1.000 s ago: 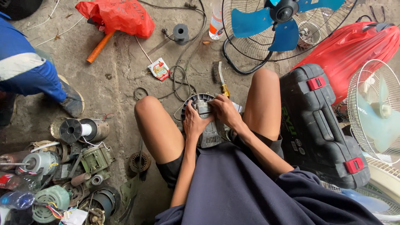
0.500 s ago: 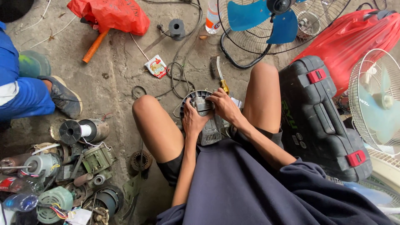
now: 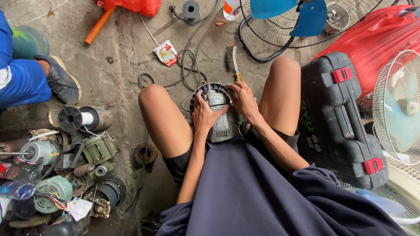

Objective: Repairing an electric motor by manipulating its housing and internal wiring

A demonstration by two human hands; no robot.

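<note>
A grey fan motor housing [image 3: 217,112] with a round black ribbed rim sits on the floor between my knees. My left hand [image 3: 204,116] grips its left side, fingers wrapped over the body. My right hand [image 3: 244,101] holds the right side near the rim. A wire brush with a yellow handle [image 3: 233,62] lies on the concrete just beyond the housing.
A black tool case with red latches [image 3: 337,118] stands at my right. Fans [image 3: 291,26] and a red bag [image 3: 376,39] lie beyond it. Several old motors and coils [image 3: 65,161] are heaped at left. Another person's blue trouser leg and shoe [image 3: 39,78] are at far left.
Both hands stay on the motor housing. The person at left has shifted their leg and foot; the view has tilted down slightly.
</note>
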